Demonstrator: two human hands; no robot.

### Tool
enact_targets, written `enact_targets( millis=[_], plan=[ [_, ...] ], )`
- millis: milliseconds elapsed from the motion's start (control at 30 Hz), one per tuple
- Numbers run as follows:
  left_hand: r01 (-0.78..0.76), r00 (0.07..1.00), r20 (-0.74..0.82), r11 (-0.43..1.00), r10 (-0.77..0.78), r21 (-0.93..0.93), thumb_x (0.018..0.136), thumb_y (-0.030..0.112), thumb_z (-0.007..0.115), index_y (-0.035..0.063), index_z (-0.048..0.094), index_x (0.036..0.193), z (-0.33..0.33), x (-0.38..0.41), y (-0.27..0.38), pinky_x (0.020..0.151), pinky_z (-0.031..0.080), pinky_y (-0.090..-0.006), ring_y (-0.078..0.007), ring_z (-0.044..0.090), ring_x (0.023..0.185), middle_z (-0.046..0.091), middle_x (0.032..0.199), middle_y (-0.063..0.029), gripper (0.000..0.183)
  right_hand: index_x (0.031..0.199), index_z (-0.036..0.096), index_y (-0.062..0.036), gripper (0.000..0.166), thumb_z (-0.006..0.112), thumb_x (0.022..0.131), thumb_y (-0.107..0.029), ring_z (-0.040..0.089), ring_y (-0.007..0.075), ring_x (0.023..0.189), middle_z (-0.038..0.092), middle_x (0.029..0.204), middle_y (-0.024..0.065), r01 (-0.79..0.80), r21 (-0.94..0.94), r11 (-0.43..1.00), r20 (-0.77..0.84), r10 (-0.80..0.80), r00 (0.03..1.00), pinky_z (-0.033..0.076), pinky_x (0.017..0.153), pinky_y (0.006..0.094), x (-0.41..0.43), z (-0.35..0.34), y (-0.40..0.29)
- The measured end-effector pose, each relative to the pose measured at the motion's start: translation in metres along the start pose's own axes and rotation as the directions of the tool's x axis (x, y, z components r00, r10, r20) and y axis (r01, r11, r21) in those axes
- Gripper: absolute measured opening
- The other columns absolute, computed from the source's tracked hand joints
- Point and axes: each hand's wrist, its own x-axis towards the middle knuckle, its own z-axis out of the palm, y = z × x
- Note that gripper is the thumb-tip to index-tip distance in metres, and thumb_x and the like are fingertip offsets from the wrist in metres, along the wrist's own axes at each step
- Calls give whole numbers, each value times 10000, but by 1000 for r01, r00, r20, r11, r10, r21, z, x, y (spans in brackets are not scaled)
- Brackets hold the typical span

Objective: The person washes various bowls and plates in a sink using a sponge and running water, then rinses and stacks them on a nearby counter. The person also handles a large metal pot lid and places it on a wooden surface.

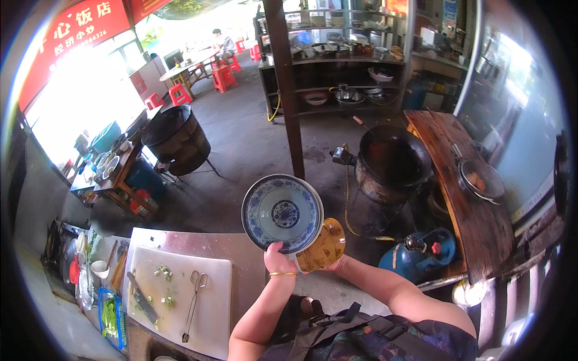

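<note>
My left hand (278, 259) grips the near rim of a blue-and-white patterned bowl (285, 214), its thumb over the edge. Other pale rims show beneath, so it appears stacked. Just right of it is a yellow-brown patterned dish or stack of bowls (326, 243), tilted on its side. My right hand (333, 264) is at its lower edge, fingers mostly hidden behind it. A white cutting board (212, 289) lies on the metal counter at lower left, with a kitchen knife (142, 295), metal tongs (195, 300) and chopped green bits.
A blue basket (123, 322) of leafy greens sits left of the board. Ahead stands a metal post (289, 104). A wok on a burner (393, 158), a blue gas cylinder (417, 255) and a wooden bench (469, 216) are at right. A large drum stove (176, 140) stands at left; a person (224, 45) sits far off.
</note>
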Motion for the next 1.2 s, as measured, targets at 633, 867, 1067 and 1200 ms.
enact_targets(
  millis=[633, 867, 1067, 1200],
  plan=[
    [-178, 981, -114, 959, 155, -221, 701, 68, 469, 22, 498, 683, 221, 274, 62, 528, 430, -290, -187, 514, 635, 520, 694, -65, 57, 1153, 422, -88, 386, 373, 851, -323, 414, 231, 1079, 423, 1192, 77, -234, -4, 972, -16, 234, 972, 339, 903, 413, 263, -31, -319],
    [-419, 902, -265, 837, 340, -352, 709, 40, 449, -2, 507, 703, 218, 366, 137, 671, 425, -315, -209, 525, 716, 537, 746, -83, 72, 1147, 422, -84, 375, 364, 857, -316, 421, 207, 1067, 429, 1182, 69, -468, 66, 881, 41, 466, 884, 335, 911, 375, 406, -38, -340],
    [-499, 861, -331, 763, 385, -411, 688, 24, 438, -26, 505, 753, 225, 432, 230, 741, 415, -325, -231, 526, 779, 541, 804, -93, 106, 1142, 422, -81, 367, 356, 863, -310, 428, 187, 1056, 435, 1173, 62, -580, 305, 756, 81, 586, 806, 333, 918, 343, 531, -53, -332],
    [-538, 839, -336, 744, 428, -396, 682, 19, 441, -32, 504, 763, 225, 510, 289, 754, 421, -333, -244, 529, 789, 542, 827, -101, 115, 1138, 422, -79, 361, 351, 866, -305, 432, 173, 1048, 438, 1167, 57, -383, 913, 140, 196, 673, 713, 331, 922, 321, 622, -46, -349]
  ],
)
